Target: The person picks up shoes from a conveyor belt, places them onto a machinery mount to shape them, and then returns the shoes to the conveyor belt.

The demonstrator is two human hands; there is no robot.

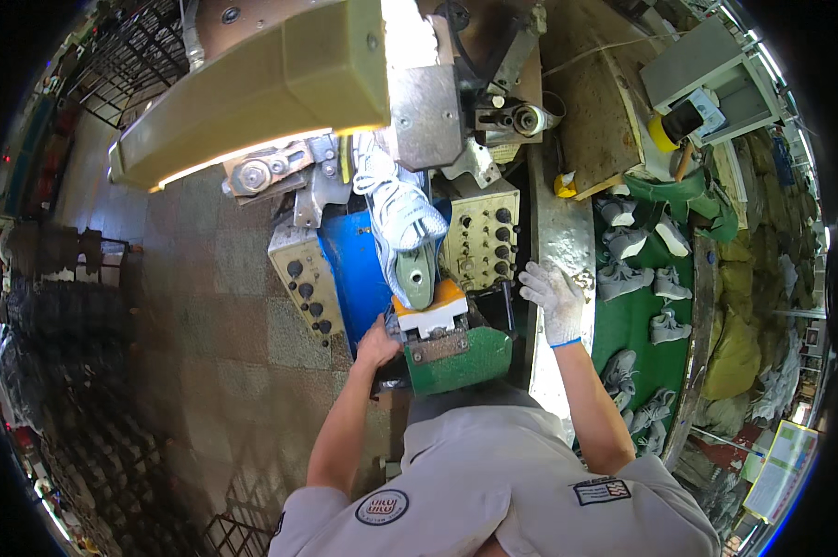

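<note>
A pale sneaker (402,219) sits in the machine (425,119), long axis pointing away from the worker (567,492), nearer the left hand (378,344), its grip unclear, than the gloved right hand (556,302), spread wide.

Your right hand (555,304) has room along the metal ledge (567,243); black lever (508,306) stands to its left. Your left hand (377,343) can exit leftward; blue panel (347,269) ahead, green guard (461,363) right.
</note>
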